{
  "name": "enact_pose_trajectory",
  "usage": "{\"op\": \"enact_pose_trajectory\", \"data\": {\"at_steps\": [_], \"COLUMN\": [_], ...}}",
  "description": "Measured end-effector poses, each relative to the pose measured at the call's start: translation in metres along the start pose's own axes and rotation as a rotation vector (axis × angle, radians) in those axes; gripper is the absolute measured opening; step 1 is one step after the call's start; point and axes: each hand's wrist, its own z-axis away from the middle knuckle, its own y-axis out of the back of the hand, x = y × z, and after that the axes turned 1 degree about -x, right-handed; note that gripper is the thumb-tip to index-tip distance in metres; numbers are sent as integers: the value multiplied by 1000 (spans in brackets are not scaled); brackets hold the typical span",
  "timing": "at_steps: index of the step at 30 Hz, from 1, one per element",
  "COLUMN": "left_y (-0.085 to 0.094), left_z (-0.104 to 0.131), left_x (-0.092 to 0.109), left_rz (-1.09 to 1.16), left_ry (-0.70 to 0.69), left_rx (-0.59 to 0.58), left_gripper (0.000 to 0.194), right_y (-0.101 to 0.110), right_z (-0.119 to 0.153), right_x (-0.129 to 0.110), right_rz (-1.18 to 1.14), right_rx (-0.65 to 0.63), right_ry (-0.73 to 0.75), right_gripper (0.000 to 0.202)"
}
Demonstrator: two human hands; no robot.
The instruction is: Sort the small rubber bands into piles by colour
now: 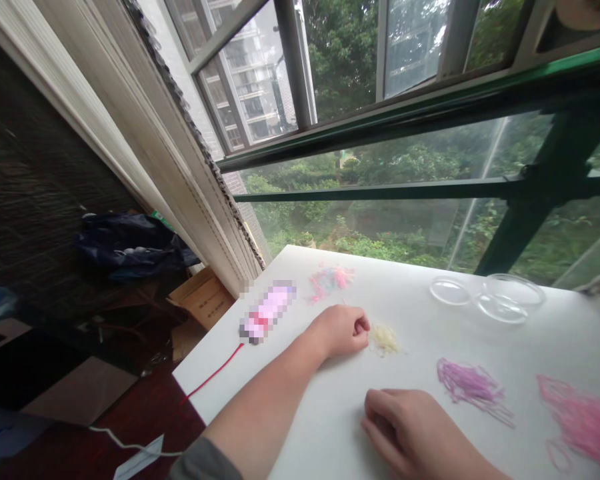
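The pile of yellow strands (pixel 384 339) is set near the middle of the white table (pixel 325 413), just beyond the fingertips of the left hand (pixel 344 330). That hand is laid low with its fingers curled in, so the pile is kept within easy reach; whether a strand is pinched there cannot be told, as the fingertips are partly hidden. The right hand (pixel 405 427) is held nearer the body, its fingers bent round toward the thumb with a narrow hollow between, and its contents, if any, cannot be made out.

Around them, the purple pile (pixel 473 390) and the pink pile (pixel 585 420) are spread to the right, and a mixed pink and blue pile (pixel 330 283) is placed beyond the left hand. The gaps between them are presumably left so that colours are kept from tangling. Clear round dishes (pixel 503 310) are grouped toward the window side, apparently out of the hands' way. At the left edge, a blurred device (pixel 270 310) is laid beside a red cord (pixel 215 373), which is run off the table.
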Motion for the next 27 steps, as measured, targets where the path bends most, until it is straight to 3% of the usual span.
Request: {"op": "enact_pose_trajectory", "data": {"at_steps": [19,27], "left_y": [-5,-4], "left_z": [-4,-3], "left_x": [-4,-4], "left_rz": [213,201], "left_ry": [-111,-149], "left_rx": [23,22], "left_gripper": [19,18], "right_y": [2,3], "right_z": [1,-4], "right_x": [-2,-3], "right_rz": [6,16], "right_rx": [23,40], "right_ry": [-9,-20], "right_gripper": [13,10]}}
